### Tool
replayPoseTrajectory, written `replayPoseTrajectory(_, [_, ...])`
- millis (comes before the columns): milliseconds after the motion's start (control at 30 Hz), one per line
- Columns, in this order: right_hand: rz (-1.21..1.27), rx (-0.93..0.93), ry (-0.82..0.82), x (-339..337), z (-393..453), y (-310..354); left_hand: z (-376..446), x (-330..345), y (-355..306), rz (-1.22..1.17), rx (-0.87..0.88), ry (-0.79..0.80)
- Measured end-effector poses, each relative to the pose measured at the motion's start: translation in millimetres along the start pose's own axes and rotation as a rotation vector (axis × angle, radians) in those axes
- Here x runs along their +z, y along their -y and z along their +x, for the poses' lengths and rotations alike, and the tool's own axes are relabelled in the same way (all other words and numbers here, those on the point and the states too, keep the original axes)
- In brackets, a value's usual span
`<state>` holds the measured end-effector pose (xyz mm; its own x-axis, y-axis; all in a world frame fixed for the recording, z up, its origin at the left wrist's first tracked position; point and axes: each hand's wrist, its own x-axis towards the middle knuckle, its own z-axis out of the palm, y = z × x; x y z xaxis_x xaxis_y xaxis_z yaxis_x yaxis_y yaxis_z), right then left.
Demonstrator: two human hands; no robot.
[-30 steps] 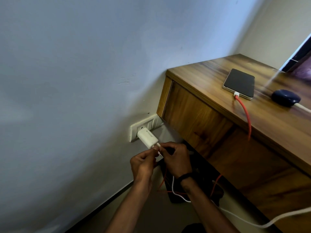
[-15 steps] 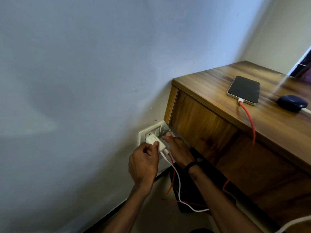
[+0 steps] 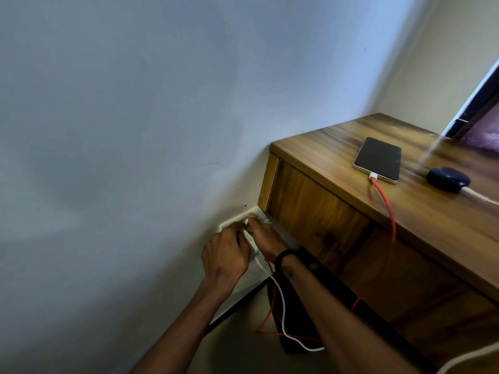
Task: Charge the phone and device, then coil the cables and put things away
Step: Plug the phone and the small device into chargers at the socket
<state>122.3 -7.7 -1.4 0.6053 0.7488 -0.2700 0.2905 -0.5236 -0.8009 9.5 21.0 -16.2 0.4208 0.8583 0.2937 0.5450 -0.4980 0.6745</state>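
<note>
A black-screened phone [image 3: 378,159] lies on the wooden desk [image 3: 334,147] with a red cable [image 3: 386,203] plugged into it and hanging over the edge. A dark blue device [image 3: 448,179] sits to its right with a white cable [image 3: 478,197] attached. Low on the wall, my left hand [image 3: 225,255] grips a white charger [image 3: 249,240] at the wall socket [image 3: 235,220]. My right hand [image 3: 266,236] touches the same charger from the right, fingertips at the socket. A white cable [image 3: 282,306] and a red one [image 3: 271,306] drop from the charger to the floor.
A dark object [image 3: 297,319] stands on the floor under the desk, behind the hanging cables. The pale blue wall [image 3: 135,130] fills the left side. A dark door frame [image 3: 480,109] shows at the far right.
Both hands have closed in on the charger at the socket, which is now mostly hidden between them. The view has shifted slightly.
</note>
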Motion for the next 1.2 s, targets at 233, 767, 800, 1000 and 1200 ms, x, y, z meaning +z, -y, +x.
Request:
replayPoseTrajectory(233, [-0.068, -0.379, -0.124, -58, -82, 57, 9, -37, -64, -0.383, 0.266, -0.183])
replayPoseTrajectory(767, [0.050, -0.261, -0.839, -375, -104, -21, 49, -8, -287, 0.195, 0.268, 0.172])
replayPoseTrajectory(800, [0.109, -0.213, -0.818, -381, -98, -32, 47, -5, -291, 0.197, 0.262, 0.164])
replayPoseTrajectory(1000, [0.205, -0.148, -0.771, -395, -79, -48, 54, 6, -290, 0.007, 0.243, 0.100])
replayPoseTrajectory(1200, [0.275, -0.176, -0.761, -398, -75, -55, 49, 5, -288, -0.147, 0.373, 0.036])
